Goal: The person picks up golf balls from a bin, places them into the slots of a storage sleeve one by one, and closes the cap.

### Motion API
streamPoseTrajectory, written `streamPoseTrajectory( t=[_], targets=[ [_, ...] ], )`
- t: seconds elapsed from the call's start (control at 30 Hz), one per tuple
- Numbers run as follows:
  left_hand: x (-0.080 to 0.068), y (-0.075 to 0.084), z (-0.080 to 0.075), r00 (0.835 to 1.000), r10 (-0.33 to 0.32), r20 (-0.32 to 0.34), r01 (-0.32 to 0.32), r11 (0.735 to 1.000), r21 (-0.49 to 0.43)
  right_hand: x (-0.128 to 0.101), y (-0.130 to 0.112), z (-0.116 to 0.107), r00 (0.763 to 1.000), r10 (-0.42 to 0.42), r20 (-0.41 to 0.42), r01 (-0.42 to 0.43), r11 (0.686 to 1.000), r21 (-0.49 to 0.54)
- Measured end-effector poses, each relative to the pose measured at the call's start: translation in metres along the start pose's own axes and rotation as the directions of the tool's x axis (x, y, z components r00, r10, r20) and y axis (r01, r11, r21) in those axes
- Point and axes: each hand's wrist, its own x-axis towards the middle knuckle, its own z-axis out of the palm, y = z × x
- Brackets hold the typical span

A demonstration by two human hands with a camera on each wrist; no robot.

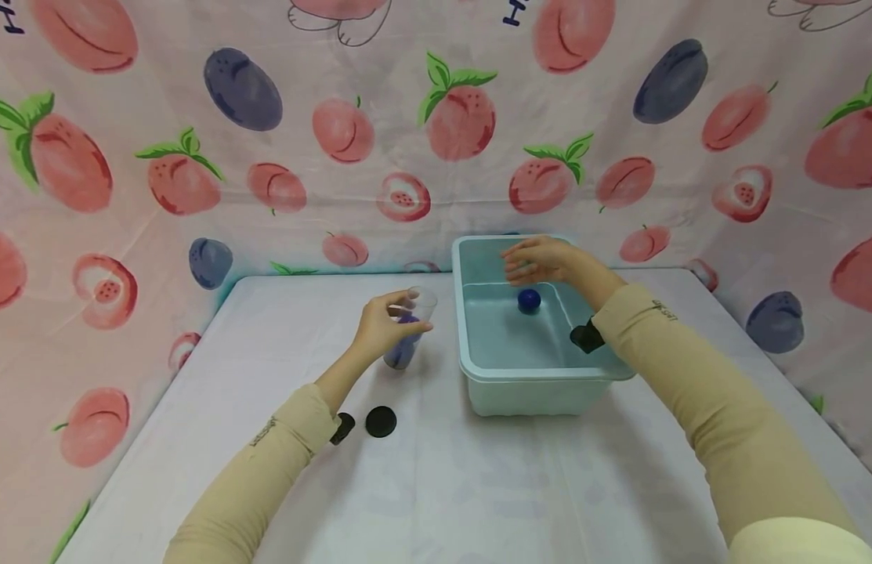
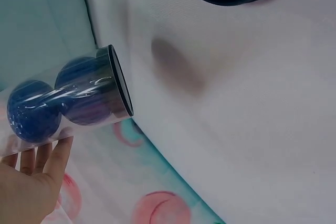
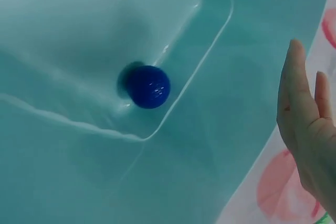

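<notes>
My left hand [image 1: 378,325] grips a clear plastic tube [image 1: 402,356] between thumb and fingers, tilted above the table. In the left wrist view two blue balls [image 2: 34,111] show inside the tube, near its dark-rimmed end. A light-blue basin [image 1: 548,374] stands right of that hand. Over the basin's far part is my right hand [image 1: 537,260], fingers extended and nothing held. Below it a single dark-blue ball [image 3: 149,86] sits inside the basin, apart from the fingers. Whether the basin holds water I cannot tell for certain; a pale line runs round its inner walls.
A round black lid [image 1: 381,421] lies on the white tabletop [image 1: 436,486], nearer than the tube. Behind the table hangs a fruit-printed cloth [image 1: 450,196]. The basin stands close to the table's far edge. Small black devices [image 1: 587,337] sit at both wrists.
</notes>
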Motion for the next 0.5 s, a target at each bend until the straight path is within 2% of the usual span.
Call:
streamPoseTrajectory(
  t=[0.17, 0.2, 0.3, 0.4, 0.43, 0.5],
  targets=[
    [-0.004, -0.002, -0.006, 1.000, 0.002, -0.009, -0.002, 1.000, 0.001, 0.015, 0.013, -0.011, 0.998, 0.054, -0.037, -0.054, 0.999, 0.007],
    [-0.004, -0.003, -0.007, 1.000, 0.001, -0.009, -0.001, 1.000, 0.000, 0.025, 0.019, -0.019, 0.998, 0.055, -0.014, -0.054, 0.998, 0.037],
    [-0.006, -0.006, -0.010, 1.000, -0.006, -0.005, 0.006, 1.000, -0.005, 0.031, 0.024, -0.024, 0.996, 0.089, -0.023, -0.088, 0.995, 0.046],
    [-0.007, -0.008, -0.012, 1.000, -0.016, -0.005, 0.016, 1.000, -0.005, 0.030, 0.022, -0.022, 0.990, 0.129, -0.052, -0.128, 0.992, 0.019],
    [-0.008, -0.008, -0.013, 1.000, -0.018, -0.008, 0.018, 1.000, -0.003, 0.022, 0.017, -0.014, 0.985, 0.149, -0.087, -0.151, 0.988, -0.015],
    [-0.009, -0.008, -0.015, 1.000, -0.022, -0.013, 0.022, 1.000, 0.002, 0.018, 0.012, -0.010, 0.981, 0.171, -0.095, -0.174, 0.985, -0.021]
  ],
)
